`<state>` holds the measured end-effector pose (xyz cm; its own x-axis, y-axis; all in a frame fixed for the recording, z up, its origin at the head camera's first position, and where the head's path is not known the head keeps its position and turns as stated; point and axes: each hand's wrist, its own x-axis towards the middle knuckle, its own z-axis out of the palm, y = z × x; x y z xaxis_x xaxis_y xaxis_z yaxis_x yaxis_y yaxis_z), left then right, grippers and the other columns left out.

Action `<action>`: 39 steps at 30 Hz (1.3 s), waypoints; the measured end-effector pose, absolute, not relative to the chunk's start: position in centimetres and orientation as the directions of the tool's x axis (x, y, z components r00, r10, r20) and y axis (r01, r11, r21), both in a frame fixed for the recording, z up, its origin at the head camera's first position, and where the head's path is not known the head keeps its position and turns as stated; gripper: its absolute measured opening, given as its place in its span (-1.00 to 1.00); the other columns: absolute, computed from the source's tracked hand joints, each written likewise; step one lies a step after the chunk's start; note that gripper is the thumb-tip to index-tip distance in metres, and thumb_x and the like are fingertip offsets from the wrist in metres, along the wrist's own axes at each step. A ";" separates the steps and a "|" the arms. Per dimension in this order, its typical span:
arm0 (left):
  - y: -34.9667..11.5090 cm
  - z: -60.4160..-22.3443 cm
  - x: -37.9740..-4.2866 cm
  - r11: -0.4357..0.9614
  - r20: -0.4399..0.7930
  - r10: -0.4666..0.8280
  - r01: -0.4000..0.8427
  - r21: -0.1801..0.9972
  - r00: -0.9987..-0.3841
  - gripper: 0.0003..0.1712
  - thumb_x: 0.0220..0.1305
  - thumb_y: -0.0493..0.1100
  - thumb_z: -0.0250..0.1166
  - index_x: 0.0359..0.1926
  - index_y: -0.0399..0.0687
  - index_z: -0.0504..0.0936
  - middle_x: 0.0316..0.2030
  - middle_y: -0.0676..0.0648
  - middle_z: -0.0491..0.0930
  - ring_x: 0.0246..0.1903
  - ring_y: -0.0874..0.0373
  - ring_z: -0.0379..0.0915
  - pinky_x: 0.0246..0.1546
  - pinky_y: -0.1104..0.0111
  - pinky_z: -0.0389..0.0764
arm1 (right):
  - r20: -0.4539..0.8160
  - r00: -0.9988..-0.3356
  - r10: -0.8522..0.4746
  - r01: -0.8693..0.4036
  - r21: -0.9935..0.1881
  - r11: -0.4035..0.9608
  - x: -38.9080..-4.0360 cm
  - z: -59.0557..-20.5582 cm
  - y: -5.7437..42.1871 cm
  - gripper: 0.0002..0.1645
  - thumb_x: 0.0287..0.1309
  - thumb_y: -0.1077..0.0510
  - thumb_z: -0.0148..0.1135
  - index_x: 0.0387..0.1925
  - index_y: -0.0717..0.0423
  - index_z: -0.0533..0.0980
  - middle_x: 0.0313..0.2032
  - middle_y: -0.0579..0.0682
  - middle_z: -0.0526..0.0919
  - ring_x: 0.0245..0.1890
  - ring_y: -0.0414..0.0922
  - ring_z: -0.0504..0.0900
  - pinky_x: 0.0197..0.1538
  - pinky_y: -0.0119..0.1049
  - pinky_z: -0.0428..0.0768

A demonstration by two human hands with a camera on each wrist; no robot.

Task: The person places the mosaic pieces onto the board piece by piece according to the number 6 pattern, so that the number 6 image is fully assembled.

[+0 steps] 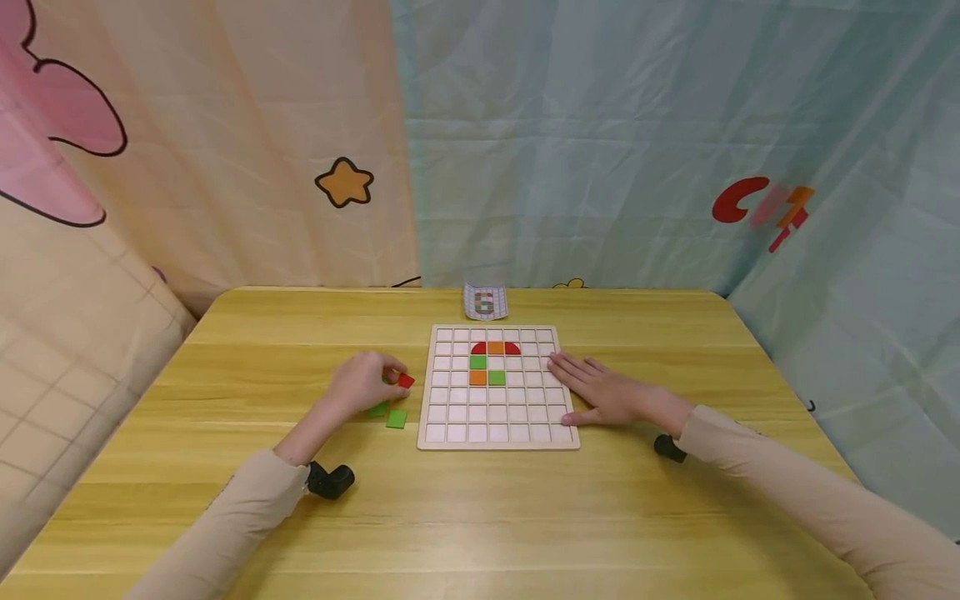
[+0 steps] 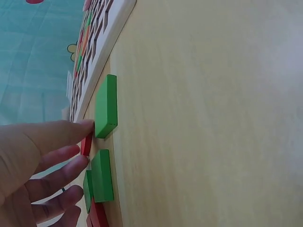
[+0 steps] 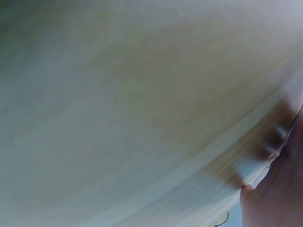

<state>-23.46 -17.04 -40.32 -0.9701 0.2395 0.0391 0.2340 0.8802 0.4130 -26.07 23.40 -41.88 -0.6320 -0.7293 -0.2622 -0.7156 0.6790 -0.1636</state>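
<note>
My left hand (image 1: 363, 383) pinches a small, flat red piece (image 1: 406, 381) between thumb and fingers; they hide part of its outline, so I cannot tell its long axis. Nearer me on the wooden surface (image 1: 487, 517) lies a flat green square tile (image 1: 397, 418). The red piece sits just left of the pale wooden gridded board (image 1: 497, 413), about level with its middle row, and my left hand is the nearer. My right hand (image 1: 607, 393) rests, fingers straight, on the board's right edge, grasping nothing.
</note>
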 end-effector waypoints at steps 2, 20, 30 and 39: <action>-17.0 -40.4 -23.6 0.880 0.035 0.244 0.236 0.412 -0.969 -0.64 0.03 -0.11 0.46 -0.13 -0.15 0.73 -0.34 -0.04 0.73 -0.37 0.17 0.57 -0.47 0.39 0.44 | -0.260 -0.632 -0.730 -0.717 -0.162 0.678 -26.1 -41.9 23.4 0.12 0.25 -0.46 -0.14 0.52 0.08 -0.28 0.53 0.05 -0.34 0.53 0.04 -0.29 0.47 0.13 -0.12; -16.6 -40.6 -24.4 0.866 0.049 0.273 0.268 0.423 -0.961 -0.75 0.17 -0.30 0.30 -0.10 -0.16 0.73 -0.15 -0.19 0.71 -0.37 0.11 0.52 -0.43 0.36 0.44 | -0.248 -0.628 -0.738 -0.723 -0.165 0.671 -26.0 -41.9 23.5 0.11 0.26 -0.44 -0.12 0.52 0.10 -0.27 0.53 0.06 -0.32 0.53 0.05 -0.28 0.47 0.13 -0.11; -16.3 -40.7 -24.5 0.866 0.047 0.265 0.260 0.427 -0.963 -0.63 0.08 -0.05 0.44 -0.12 -0.14 0.73 -0.19 -0.12 0.71 -0.24 0.07 0.56 -0.35 0.30 0.51 | -0.253 -0.630 -0.735 -0.719 -0.167 0.674 -26.0 -41.9 23.5 0.11 0.26 -0.44 -0.12 0.52 0.09 -0.28 0.53 0.05 -0.34 0.53 0.04 -0.29 0.47 0.12 -0.11; -16.1 -40.6 -24.6 0.877 0.036 0.248 0.240 0.417 -0.968 -0.71 0.09 -0.11 0.42 -0.17 -0.15 0.75 -0.20 -0.11 0.73 -0.20 0.03 0.60 -0.26 0.24 0.54 | -0.259 -0.630 -0.732 -0.716 -0.172 0.677 -25.9 -41.9 23.5 0.11 0.26 -0.45 -0.13 0.52 0.08 -0.29 0.53 0.05 -0.34 0.53 0.04 -0.30 0.47 0.13 -0.13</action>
<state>-24.63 -16.13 -40.62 -0.9682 0.2477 0.0359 0.2398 0.8766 0.4172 -25.93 23.50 -41.86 -0.6300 -0.7323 -0.2586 -0.7158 0.6767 -0.1725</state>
